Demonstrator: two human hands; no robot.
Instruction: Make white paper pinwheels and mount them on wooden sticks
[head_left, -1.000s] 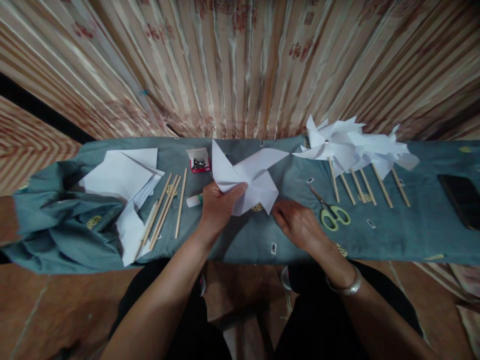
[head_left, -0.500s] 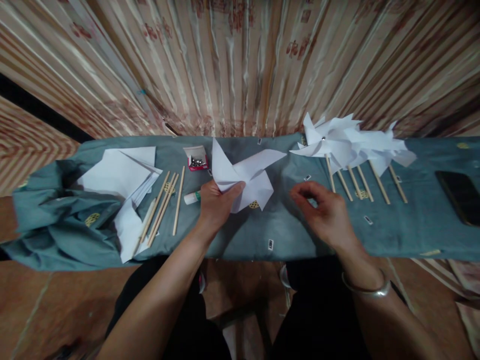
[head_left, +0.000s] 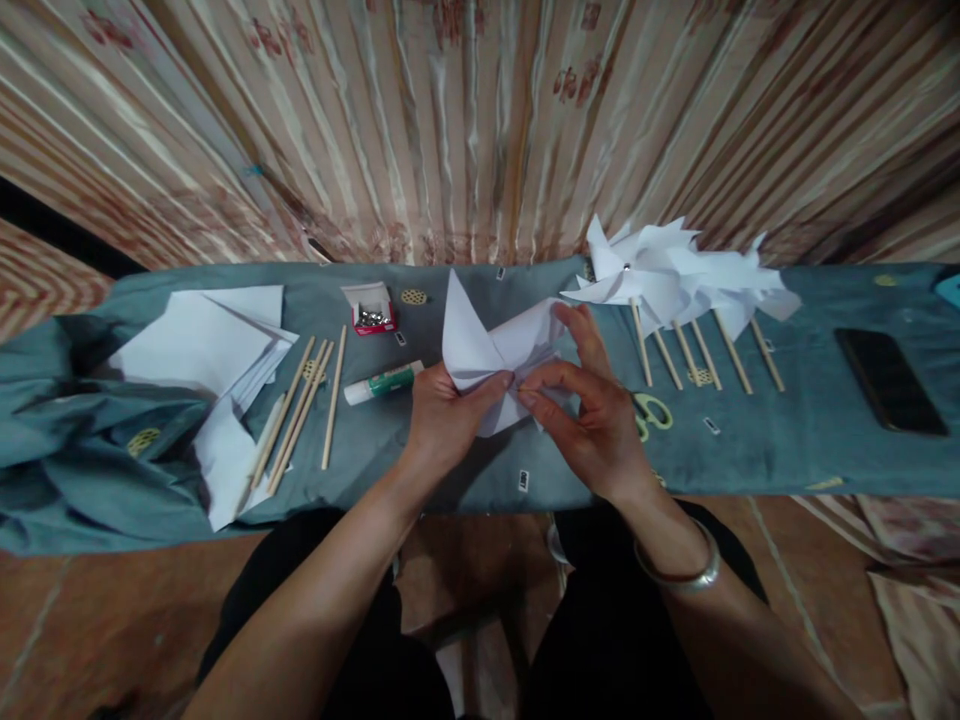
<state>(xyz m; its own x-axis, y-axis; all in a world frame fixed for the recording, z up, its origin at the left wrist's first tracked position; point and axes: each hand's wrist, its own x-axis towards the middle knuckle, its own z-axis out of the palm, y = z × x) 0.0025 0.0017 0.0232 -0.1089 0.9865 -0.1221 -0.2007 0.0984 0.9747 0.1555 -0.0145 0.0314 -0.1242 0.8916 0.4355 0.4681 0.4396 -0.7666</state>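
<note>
I am holding the folded paper (head_left: 487, 350) just above the middle of the bench (head_left: 787, 440), its white points fanning up and away from me. My left hand (head_left: 442, 420) is closing its grip on the near left part of it, thumb pressed on top near the centre so the flaps are not springing apart. My right hand (head_left: 592, 420) is coming in from the right, thumb and forefinger pinching at that same centre, while the other fingers are spreading behind the right flap to steady it.

The glue stick (head_left: 384, 382) is lying just left of my left hand, within easy reach. The small open box of pins (head_left: 370, 310) is sitting farther back. The wooden sticks (head_left: 304, 405) are lying side by side to the left, next to the loose paper sheets (head_left: 202, 345). The scissors (head_left: 652, 412) are lying flat just right of my right hand, partly hidden by it. At the far right, finished pinwheels (head_left: 675, 275) are lying in a row, sticks pointing toward me, and a phone (head_left: 889, 380) is resting well apart from them
</note>
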